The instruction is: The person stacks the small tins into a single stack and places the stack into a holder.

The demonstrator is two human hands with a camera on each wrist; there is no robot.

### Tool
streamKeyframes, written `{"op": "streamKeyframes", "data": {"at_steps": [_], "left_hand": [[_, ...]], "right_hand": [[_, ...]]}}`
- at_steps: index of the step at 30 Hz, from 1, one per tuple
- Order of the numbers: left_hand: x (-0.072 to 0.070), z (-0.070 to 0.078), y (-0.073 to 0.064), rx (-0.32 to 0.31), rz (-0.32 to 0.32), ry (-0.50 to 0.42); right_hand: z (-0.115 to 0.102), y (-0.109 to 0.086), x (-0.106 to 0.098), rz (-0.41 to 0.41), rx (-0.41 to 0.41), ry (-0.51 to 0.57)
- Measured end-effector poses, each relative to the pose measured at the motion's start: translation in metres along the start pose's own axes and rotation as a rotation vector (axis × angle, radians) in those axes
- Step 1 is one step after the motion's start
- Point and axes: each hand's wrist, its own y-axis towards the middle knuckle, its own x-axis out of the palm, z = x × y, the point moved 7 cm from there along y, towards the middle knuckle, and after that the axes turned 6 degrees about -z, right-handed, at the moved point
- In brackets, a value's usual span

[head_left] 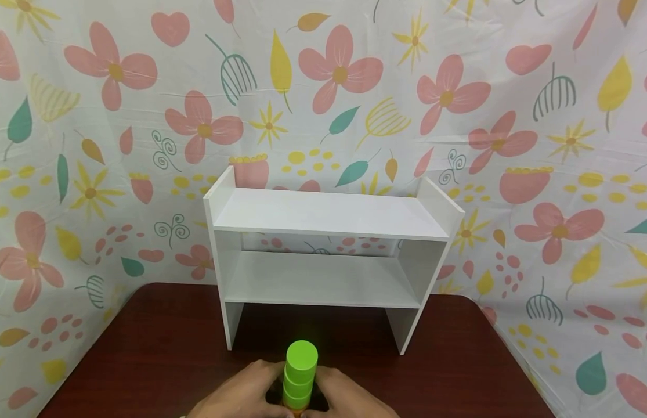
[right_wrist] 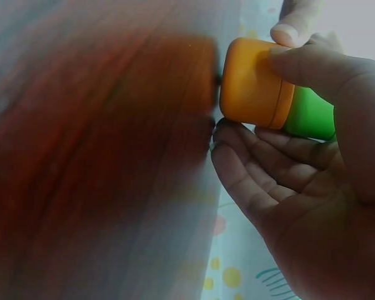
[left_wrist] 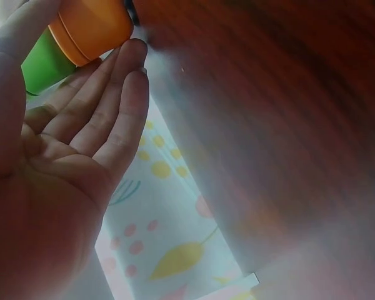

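Observation:
A cylindrical container (head_left: 302,371) with a stepped green upper part and an orange base stands upright near the table's front, between both hands. My left hand (head_left: 242,392) holds it from the left and my right hand (head_left: 349,395) from the right, thumbs on the near side. In the right wrist view, the right thumb presses the orange base (right_wrist: 253,84) and the fingers reach around behind it. The left wrist view has the left fingers (left_wrist: 103,115) extended along the container's far side. The base is right at the tabletop.
A white two-tier shelf (head_left: 328,215) stands on the dark red-brown table (head_left: 161,337) beyond the hands, its boards bare. Behind the table hangs a flower-patterned cloth (head_left: 339,75), which also runs along both sides.

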Motion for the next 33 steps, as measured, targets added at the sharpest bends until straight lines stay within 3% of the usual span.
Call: {"op": "streamKeyframes", "data": {"at_steps": [33], "left_hand": [[-0.0068, 0.0041, -0.0026, 0.016, 0.011, -0.031]], "right_hand": [[-0.0094, -0.0012, -0.0055, 0.005, 0.0, 0.0]]}}
